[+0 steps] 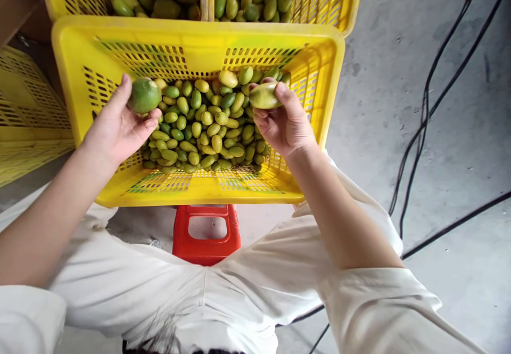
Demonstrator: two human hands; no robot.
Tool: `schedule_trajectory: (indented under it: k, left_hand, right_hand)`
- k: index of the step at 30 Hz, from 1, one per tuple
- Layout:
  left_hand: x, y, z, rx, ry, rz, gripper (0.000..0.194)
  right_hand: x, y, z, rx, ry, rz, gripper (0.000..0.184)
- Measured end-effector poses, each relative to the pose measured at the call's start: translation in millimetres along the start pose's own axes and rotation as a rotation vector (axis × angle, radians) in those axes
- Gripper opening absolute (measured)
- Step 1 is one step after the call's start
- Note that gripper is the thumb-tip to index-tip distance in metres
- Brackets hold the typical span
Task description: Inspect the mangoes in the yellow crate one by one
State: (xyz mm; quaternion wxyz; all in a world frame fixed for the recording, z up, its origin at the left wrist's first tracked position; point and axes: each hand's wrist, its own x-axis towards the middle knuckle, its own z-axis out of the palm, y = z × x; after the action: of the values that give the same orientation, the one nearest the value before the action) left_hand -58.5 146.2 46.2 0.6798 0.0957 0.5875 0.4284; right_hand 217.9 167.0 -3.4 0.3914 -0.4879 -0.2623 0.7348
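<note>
A yellow plastic crate (191, 40) stands in front of me, partly filled with a heap of small green and yellowish fruits (205, 128). My left hand (117, 125) is raised over the crate's left side, its fingers closed round a round green fruit (143, 95). My right hand (283, 122) is over the crate's right side and pinches a longer yellow-green fruit (263, 96) between thumb and fingers. Both fruits are held above the heap.
Two more yellow crates (319, 2) with larger green fruits stand behind the near one, another yellow crate (24, 114) at the left. A red stool (205, 234) sits under the crate, between my knees. Black cables (423, 130) run across the concrete floor at right.
</note>
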Motion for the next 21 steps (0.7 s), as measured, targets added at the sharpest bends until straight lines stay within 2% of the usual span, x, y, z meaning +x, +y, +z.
schedule_trajectory:
  k: [3,8,15,18,21]
  left_hand:
    - [-0.8,1.4,2.7,-0.013,0.016,0.003,0.034]
    - [-3.3,1.2,2.0,-0.061,-0.032,0.015,0.038]
    - [-5.9,6.6,1.9,-0.167,-0.050,-0.072,0.038]
    - [-8.2,9.2,2.7,-0.168,-0.086,-0.106,0.040]
    - [-9.8,9.6,3.6,-0.130,-0.141,-0.082,0.037]
  right_hand:
    - [0.8,-1.4,-4.6,0.035,0.035,0.015,0.041]
    - [7.2,-2.4,-17.2,-0.060,-0.045,0.017,0.052]
    - [2.7,-2.6,-5.3,-0.029,-0.054,0.042,0.040]
    - [1.0,-3.9,-4.2,-0.049,-0.043,0.022,0.041]
    - [1.5,-6.2,-6.1,0.006,-0.076,0.041,0.044]
